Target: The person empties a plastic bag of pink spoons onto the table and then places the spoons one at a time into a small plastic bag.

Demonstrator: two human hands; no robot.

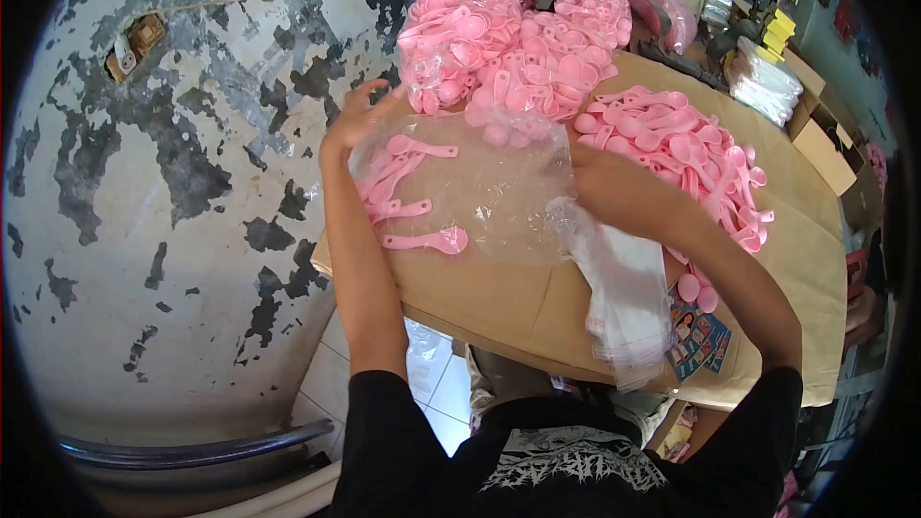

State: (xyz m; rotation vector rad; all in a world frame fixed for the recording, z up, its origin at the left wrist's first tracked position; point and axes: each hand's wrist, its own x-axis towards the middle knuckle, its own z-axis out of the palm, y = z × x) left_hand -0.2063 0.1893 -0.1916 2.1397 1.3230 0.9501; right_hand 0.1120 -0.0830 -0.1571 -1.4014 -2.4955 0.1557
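Note:
A large clear plastic bag (508, 197) lies flat on the cardboard-covered table, with several pink plastic measuring spoons (427, 242) at its left side. My left hand (363, 117) is at the bag's upper left edge, beside the filled bags, its visible fingers apart. My right hand (604, 182) reaches to the bag's right edge; its fingers are hidden or blurred, so I cannot see whether they grip the plastic. Just beyond that hand spreads a loose heap of pink spoons (686, 139).
Clear bags packed with pink spoons (470, 34) are piled at the back. Small empty clear bags (624, 297) and printed cards (698, 341) lie near the front edge. A peeling wall (173, 192) stands left; an open carton (825, 149) sits at the right.

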